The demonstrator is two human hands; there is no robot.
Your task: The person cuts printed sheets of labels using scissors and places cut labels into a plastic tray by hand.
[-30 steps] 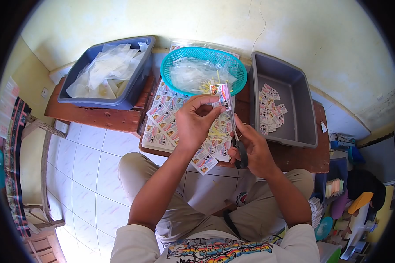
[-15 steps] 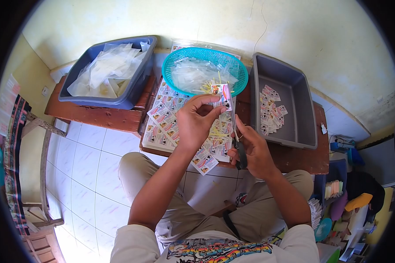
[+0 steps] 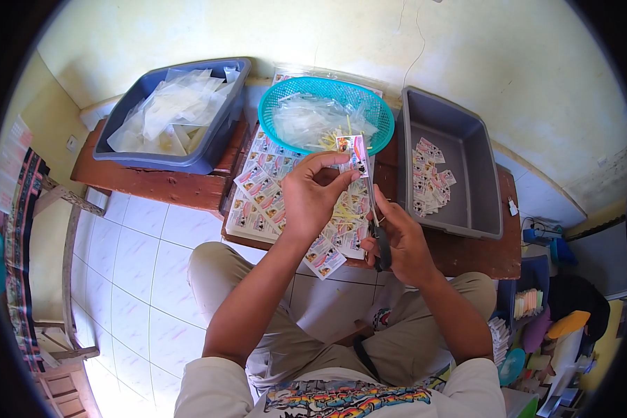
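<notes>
While the left hand's (image 3: 308, 198) grip pinches one label (image 3: 359, 148), the right hand's (image 3: 407, 249) grip encircles scissors (image 3: 382, 245), blades beside that label. Done: loose labels (image 3: 430, 187), in the grey tray (image 3: 472, 164) right of the grip. Remaining: uncut printed sheets (image 3: 263, 155), below-left. Versus earlier frame: pose practically unchanged.

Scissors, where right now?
Head view, just right of centre: scissors in the right hand, blades beside the card in the left hand, before the teal basket.

We see the basket (image 3: 381, 111) on label sheets (image 3: 260, 182); to its left, a tub (image 3: 153, 161) with plastic bags (image 3: 180, 108); to its right, a bin (image 3: 470, 195) with cut labels (image 3: 430, 181) inside.
</notes>
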